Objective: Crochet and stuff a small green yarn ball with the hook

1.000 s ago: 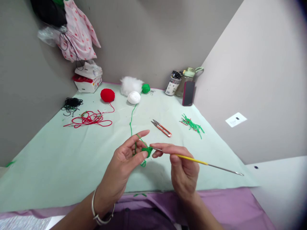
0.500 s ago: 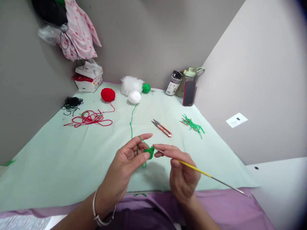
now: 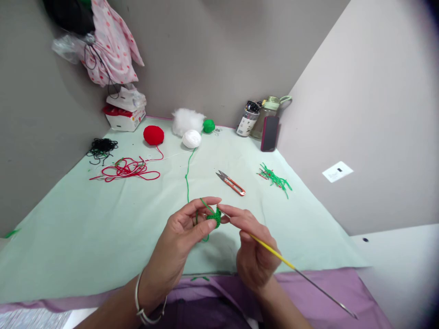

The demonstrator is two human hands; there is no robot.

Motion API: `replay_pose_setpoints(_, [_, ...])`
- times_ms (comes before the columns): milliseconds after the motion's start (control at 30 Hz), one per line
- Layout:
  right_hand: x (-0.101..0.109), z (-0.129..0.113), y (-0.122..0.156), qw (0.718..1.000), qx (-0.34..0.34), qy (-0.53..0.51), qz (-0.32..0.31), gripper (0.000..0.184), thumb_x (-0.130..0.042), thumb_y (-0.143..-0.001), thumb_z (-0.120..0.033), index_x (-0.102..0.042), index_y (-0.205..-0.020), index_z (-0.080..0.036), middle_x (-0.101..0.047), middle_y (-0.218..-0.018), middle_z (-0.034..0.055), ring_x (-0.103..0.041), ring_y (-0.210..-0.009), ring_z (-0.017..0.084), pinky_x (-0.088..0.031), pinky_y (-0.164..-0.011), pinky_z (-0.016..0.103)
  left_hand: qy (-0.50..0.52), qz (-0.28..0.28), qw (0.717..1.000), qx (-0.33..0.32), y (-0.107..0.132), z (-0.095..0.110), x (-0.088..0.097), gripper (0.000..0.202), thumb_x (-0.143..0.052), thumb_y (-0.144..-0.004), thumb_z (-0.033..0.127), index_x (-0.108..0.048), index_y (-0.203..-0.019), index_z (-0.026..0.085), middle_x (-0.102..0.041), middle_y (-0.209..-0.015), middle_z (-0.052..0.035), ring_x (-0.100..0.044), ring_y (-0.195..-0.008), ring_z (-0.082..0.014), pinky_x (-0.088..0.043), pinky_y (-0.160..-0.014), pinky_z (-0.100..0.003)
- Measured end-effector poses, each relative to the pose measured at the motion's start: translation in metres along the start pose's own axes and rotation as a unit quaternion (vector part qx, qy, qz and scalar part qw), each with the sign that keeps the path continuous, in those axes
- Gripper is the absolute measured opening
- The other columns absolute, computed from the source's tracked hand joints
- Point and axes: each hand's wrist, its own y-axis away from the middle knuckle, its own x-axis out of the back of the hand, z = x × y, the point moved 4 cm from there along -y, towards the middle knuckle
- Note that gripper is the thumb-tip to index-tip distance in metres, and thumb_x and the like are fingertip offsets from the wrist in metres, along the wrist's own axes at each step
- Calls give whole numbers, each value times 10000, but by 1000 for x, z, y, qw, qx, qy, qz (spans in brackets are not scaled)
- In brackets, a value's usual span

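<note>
Between thumb and fingers, my left hand (image 3: 183,230) pinches a small green crochet piece (image 3: 213,221). Green yarn (image 3: 187,183) runs over its raised index finger and back across the table to a green yarn ball (image 3: 208,126). My right hand (image 3: 255,249) grips a crochet hook (image 3: 274,252) with a yellow handle, its fingers wrapped round the shaft. The hook's tip meets the top edge of the green piece; the exact loop is too small to make out. The hook's other metal end points down to the right.
Orange thread snips (image 3: 231,183) lie just beyond my hands. Green yarn scraps (image 3: 274,178) are to the right, near a phone (image 3: 270,134) and a bottle (image 3: 260,123). Behind sit a red yarn ball (image 3: 153,135), a white ball (image 3: 191,139) and white stuffing (image 3: 187,121); tangled red yarn (image 3: 128,170) lies left.
My right hand has moved slightly left and toward the green piece, and the hook slants more steeply. My left index finger has dipped closer to the hook's tip.
</note>
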Motion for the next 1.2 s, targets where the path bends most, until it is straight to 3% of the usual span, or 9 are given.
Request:
replay_pose_setpoints(133, [-1, 1, -1, 1000, -15, -12, 24, 252, -559, -1088, -252, -787, -1191, -283, -842, -1153, 89, -806, -1004, 254, -662, -725, 397, 4, 13, 1000, 4, 1, 1, -1, 312, -863, -844, 280, -833, -1151, 327, -611, -912, 12, -522, -841, -129, -430, -753, -239])
replay_pose_setpoints(333, [3, -2, -3, 999, -24, -21, -9, 255, -527, -1107, -252, -765, -1196, -283, -842, -1060, 62, -796, -990, 216, -656, -808, 380, 10, 17, 1000, 5, 1, 2, 0, 385, -844, -862, 275, -793, -1241, 325, -620, -951, 5, -516, -851, -141, -417, -739, -259])
replay_pose_setpoints(533, [7, 2, -1, 998, -50, -24, -21, 251, -498, -1114, -255, -742, -1168, -270, -828, -1014, 73, -784, -975, 242, -645, -811, 433, 4, 9, 1000, 4, 0, 0, 1, 276, -830, -870, 274, -811, -1145, 296, -650, -919, -2, -527, -869, -151, -404, -736, -262])
replay_pose_setpoints(767, [3, -1, 0, 999, -9, 29, 9, 251, -526, -1093, -226, -763, -1159, -273, -818, -1084, 95, -784, -976, 241, -666, -745, 403, 0, 3, 1000, 8, 1, -1, -2, 157, -842, -855, 300, -829, -1010, 275, -704, -937, -10, -552, -848, -159, -387, -704, -269])
replay_pose_setpoints(1033, [4, 2, 10, 999, 24, 46, -2, 286, -538, -1081, -207, -753, -1248, -294, -800, -1175, 100, -761, -971, 241, -645, -750, 417, 23, 22, 999, 23, 1, 1, -3, 360, -843, -838, 286, -796, -1195, 286, -648, -929, -4, -504, -805, -150, -359, -675, -273])
replay_pose_setpoints(1200, [3, -3, 4, 999, 28, 31, -12, 270, -531, -1090, -229, -764, -1221, -273, -802, -1131, 95, -755, -932, 219, -637, -742, 380, 30, 15, 999, 25, 0, 1, -5, 367, -857, -838, 302, -793, -1199, 291, -646, -922, 2, -475, -782, -137, -346, -675, -272])
